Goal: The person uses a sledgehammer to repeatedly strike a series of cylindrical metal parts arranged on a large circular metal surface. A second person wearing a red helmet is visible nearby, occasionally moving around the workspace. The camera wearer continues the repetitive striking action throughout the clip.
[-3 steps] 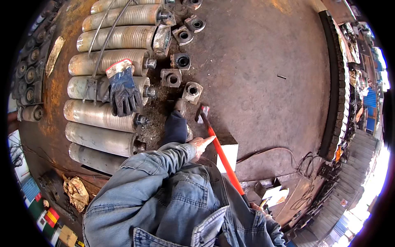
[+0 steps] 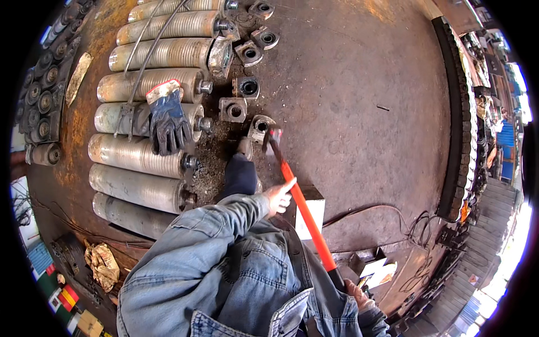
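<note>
A sledgehammer with a red handle slants across my front, its blurred head just beside a worn metal block with a round hole. My left hand is closed at the handle's upper part, its thumb lying along the red shaft. Lower down, my right hand grips the black end of the handle. My dark trouser leg and shoe show left of the hammer head, close to the block.
Metal rollers lie in a row at left, with a dark work glove and a metal rod across them. Several more holed blocks stand by their ends. A white-sided box is behind the handle; a cable runs right.
The hammer head has moved up and slightly left, to beside the nearest holed block. Both hands stay on the handle; my left hand has shifted slightly up and right.
</note>
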`<action>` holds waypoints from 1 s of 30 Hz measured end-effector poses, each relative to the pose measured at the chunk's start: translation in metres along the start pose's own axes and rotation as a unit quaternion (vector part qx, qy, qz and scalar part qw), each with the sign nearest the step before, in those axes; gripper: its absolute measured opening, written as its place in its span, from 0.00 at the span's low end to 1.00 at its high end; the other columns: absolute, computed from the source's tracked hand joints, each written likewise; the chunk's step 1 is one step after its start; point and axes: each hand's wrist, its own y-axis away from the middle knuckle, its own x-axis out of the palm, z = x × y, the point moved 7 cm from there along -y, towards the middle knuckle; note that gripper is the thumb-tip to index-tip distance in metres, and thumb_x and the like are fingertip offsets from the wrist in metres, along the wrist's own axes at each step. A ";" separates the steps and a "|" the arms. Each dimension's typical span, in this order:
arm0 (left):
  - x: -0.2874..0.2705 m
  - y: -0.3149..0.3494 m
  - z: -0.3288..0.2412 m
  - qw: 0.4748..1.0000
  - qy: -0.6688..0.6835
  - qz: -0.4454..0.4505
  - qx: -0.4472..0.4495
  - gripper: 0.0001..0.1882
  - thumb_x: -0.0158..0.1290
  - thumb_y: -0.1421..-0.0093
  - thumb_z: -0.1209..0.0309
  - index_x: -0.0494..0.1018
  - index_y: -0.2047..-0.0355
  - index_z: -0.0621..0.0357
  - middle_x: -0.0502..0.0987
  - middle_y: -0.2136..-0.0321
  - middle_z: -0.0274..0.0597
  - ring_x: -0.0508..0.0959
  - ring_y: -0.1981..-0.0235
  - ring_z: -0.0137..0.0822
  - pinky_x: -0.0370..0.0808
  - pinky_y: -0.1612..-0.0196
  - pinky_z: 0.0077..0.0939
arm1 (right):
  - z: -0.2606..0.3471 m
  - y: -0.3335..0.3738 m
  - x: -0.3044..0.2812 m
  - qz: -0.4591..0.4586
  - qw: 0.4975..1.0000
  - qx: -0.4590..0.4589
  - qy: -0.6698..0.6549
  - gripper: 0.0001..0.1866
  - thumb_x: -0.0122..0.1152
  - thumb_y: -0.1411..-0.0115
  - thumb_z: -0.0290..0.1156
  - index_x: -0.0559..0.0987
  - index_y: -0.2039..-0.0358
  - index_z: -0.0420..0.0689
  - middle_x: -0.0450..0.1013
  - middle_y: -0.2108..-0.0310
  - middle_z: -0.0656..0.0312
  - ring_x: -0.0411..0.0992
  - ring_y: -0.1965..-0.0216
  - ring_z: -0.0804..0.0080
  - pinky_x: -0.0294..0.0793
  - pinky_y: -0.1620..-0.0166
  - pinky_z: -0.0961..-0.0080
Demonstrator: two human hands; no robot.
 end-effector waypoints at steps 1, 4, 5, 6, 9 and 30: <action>0.017 0.022 -0.004 0.997 0.051 -0.023 0.058 0.30 0.56 0.51 0.37 0.69 0.63 0.48 0.67 0.78 0.36 0.70 0.75 0.33 0.66 0.72 0.26 | 0.008 0.014 -0.004 -0.002 0.999 -0.003 0.037 0.31 0.67 0.53 0.44 0.67 0.53 0.40 0.74 0.69 0.46 0.75 0.62 0.51 0.71 0.62 0.62; 0.092 0.059 -0.026 0.958 0.193 0.050 0.205 0.26 0.54 0.45 0.43 0.67 0.69 0.55 0.74 0.72 0.41 0.76 0.70 0.36 0.74 0.67 0.31 | -0.006 0.048 -0.001 -0.066 0.993 -0.073 0.067 0.25 0.64 0.50 0.40 0.68 0.55 0.42 0.74 0.71 0.47 0.74 0.66 0.48 0.70 0.65 0.60; 0.102 0.042 -0.025 0.939 0.251 0.116 0.207 0.24 0.54 0.45 0.45 0.67 0.72 0.55 0.73 0.75 0.40 0.75 0.74 0.35 0.73 0.69 0.29 | -0.010 0.062 -0.005 -0.070 0.994 -0.051 0.064 0.26 0.64 0.51 0.41 0.68 0.55 0.42 0.73 0.71 0.47 0.74 0.66 0.48 0.71 0.65 0.59; 0.104 0.034 -0.026 0.910 0.307 0.178 0.214 0.23 0.55 0.44 0.47 0.68 0.76 0.55 0.73 0.79 0.39 0.74 0.77 0.34 0.73 0.71 0.27 | -0.002 0.075 -0.008 -0.069 0.995 -0.038 0.065 0.27 0.65 0.52 0.42 0.68 0.55 0.43 0.73 0.72 0.47 0.74 0.67 0.48 0.71 0.65 0.59; 0.125 0.067 -0.026 0.930 0.219 0.107 0.273 0.23 0.57 0.45 0.50 0.67 0.81 0.55 0.69 0.86 0.35 0.69 0.85 0.32 0.71 0.77 0.24 | -0.015 0.088 -0.005 -0.106 0.987 -0.081 0.090 0.29 0.67 0.54 0.42 0.67 0.54 0.44 0.73 0.74 0.48 0.74 0.68 0.46 0.71 0.67 0.58; 0.030 0.215 -0.275 0.838 0.343 0.086 0.415 0.21 0.56 0.43 0.51 0.69 0.73 0.57 0.66 0.88 0.28 0.67 0.87 0.24 0.67 0.84 0.18 | 0.226 -0.010 -0.093 -0.254 0.898 -0.207 0.295 0.23 0.59 0.53 0.32 0.66 0.56 0.44 0.72 0.80 0.49 0.73 0.79 0.48 0.69 0.77 0.51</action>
